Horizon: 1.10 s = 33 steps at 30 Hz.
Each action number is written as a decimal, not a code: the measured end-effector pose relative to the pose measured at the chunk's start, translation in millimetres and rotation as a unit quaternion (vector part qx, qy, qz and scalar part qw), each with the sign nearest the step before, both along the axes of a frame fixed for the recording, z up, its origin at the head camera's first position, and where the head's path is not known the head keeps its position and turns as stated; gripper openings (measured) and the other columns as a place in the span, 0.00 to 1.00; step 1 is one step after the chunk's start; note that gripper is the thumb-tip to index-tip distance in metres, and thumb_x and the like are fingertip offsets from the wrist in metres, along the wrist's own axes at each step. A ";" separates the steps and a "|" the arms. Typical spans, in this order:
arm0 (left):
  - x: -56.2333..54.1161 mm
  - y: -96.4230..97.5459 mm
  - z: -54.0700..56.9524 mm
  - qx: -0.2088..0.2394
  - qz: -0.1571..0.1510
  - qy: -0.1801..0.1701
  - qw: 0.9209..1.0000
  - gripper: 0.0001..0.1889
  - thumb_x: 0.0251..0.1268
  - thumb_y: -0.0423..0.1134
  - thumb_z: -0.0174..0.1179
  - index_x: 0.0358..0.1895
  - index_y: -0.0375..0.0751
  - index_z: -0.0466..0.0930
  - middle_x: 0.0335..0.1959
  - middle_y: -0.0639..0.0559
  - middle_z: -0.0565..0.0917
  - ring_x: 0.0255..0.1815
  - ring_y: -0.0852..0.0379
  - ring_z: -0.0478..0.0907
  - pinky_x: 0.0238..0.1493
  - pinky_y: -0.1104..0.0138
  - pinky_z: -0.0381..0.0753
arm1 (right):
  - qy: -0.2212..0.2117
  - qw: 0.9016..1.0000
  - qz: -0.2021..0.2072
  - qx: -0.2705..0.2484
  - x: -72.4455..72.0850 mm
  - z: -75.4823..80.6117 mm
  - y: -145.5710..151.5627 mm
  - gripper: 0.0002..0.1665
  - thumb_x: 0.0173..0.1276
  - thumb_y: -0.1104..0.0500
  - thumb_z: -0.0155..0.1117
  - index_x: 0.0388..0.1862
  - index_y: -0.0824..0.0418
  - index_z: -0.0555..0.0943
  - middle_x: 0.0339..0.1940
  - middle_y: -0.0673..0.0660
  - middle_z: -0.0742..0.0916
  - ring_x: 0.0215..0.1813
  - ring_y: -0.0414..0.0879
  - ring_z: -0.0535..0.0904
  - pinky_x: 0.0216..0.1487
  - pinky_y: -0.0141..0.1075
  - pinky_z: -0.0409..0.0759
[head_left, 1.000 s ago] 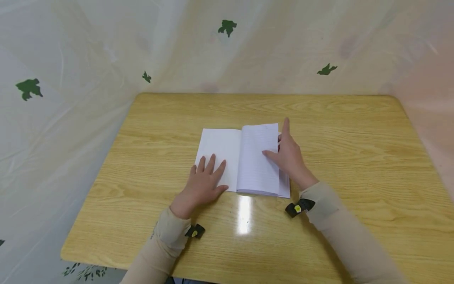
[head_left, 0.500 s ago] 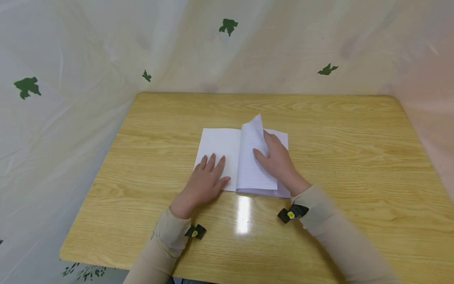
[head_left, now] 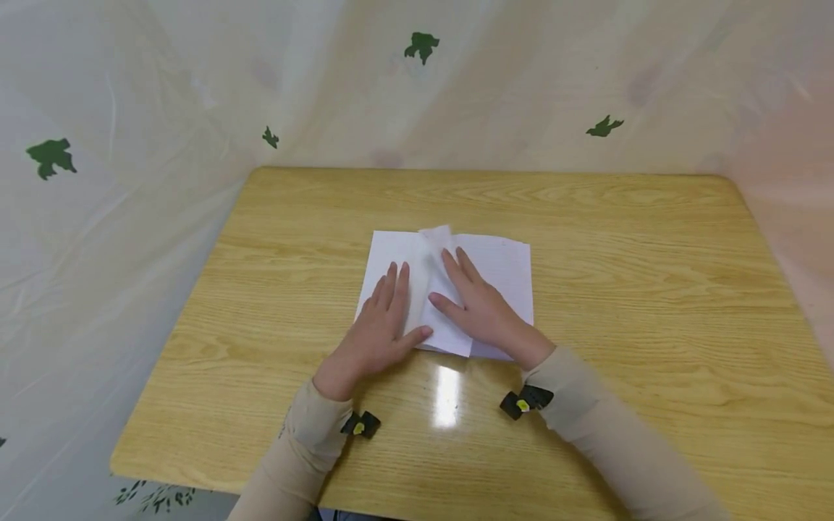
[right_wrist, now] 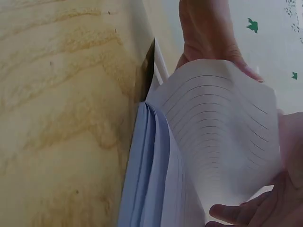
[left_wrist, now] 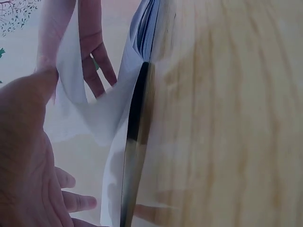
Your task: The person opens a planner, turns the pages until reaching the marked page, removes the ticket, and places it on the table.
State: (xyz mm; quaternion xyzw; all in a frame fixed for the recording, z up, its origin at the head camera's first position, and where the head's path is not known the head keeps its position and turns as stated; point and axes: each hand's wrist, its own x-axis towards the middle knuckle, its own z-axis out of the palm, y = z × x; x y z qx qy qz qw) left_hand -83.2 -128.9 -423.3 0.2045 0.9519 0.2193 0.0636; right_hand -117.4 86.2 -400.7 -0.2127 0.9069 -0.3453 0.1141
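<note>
Paper curled up from the spine as a single thin white lined leaf (right_wrist: 218, 132), part of an open white-paged notebook (head_left: 500, 271) that lay flat around the middle of the glossy yellow wood-grain worktop (head_left: 625, 246). The bare right hand (head_left: 482, 304) had its fingers straight and spread on one face of the leaf and its thumb on the other, unclenched, probably so that the sheet was guided without creasing. The bare left hand (head_left: 378, 329) was stretched out over the left page (head_left: 386, 250), grasping nothing, its thumb near the leaf's lower edge; that placing likely served to steady the notebook, though I cannot tell whether the fingertips pressed down. As for containing, the notebook's spine held a stack of bluish-white leaves (right_wrist: 147, 170), slightly fanned, on the right side.
</note>
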 end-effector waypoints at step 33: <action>-0.6 -8.3 2.6 -0.124 0.034 0.043 0.991 0.51 0.48 0.62 0.71 0.77 0.57 0.56 0.77 0.33 0.28 0.74 0.27 0.25 0.63 0.29 0.50 | 0.099 0.970 0.171 0.140 11.5 -25.2 -5.3 0.29 0.76 0.48 0.52 0.73 0.53 0.68 0.77 0.61 0.61 0.78 0.63 0.48 0.72 0.60 0.49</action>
